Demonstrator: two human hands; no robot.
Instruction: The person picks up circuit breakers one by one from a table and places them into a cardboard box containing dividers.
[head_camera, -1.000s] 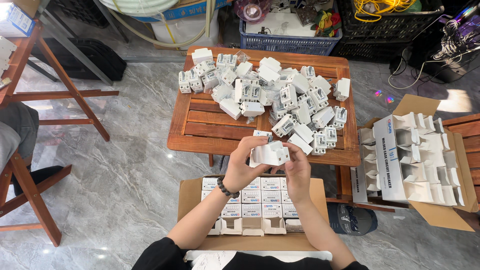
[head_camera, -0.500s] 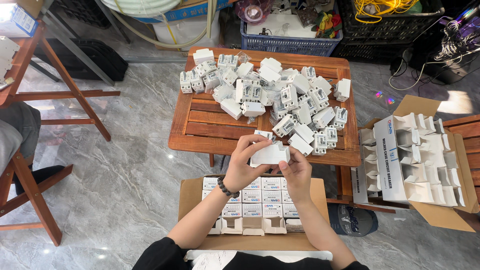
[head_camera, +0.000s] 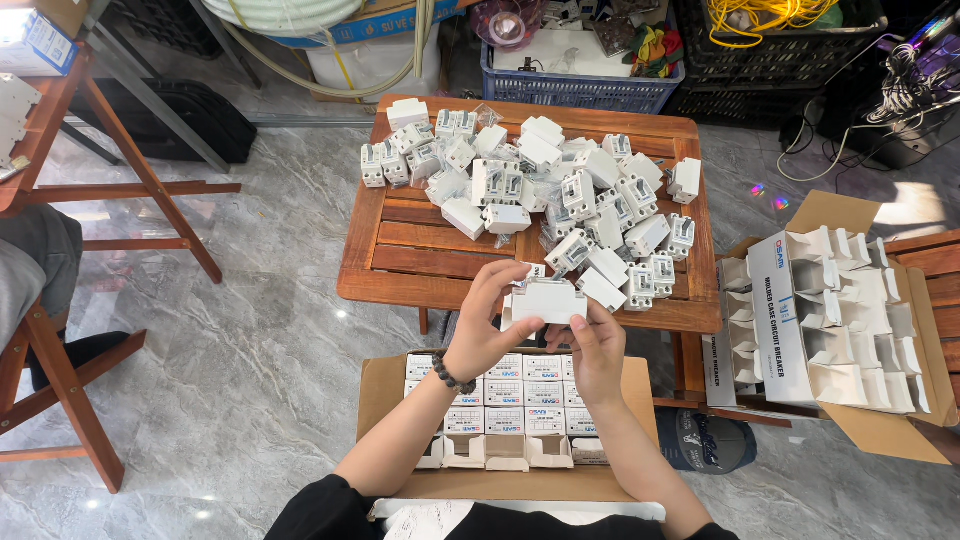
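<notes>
Both hands, left (head_camera: 492, 322) and right (head_camera: 596, 345), grip one white box (head_camera: 547, 301), probably cardboard, above carton (head_camera: 380, 395), near table (head_camera: 400, 262).

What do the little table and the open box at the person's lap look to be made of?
The table looks like wood with a reddish-brown varnish: separate slats with gaps, a slight sheen. The open box looks like plain brown cardboard, matte, with folded flaps. The small white boxes inside appear to be thin printed card.
</notes>
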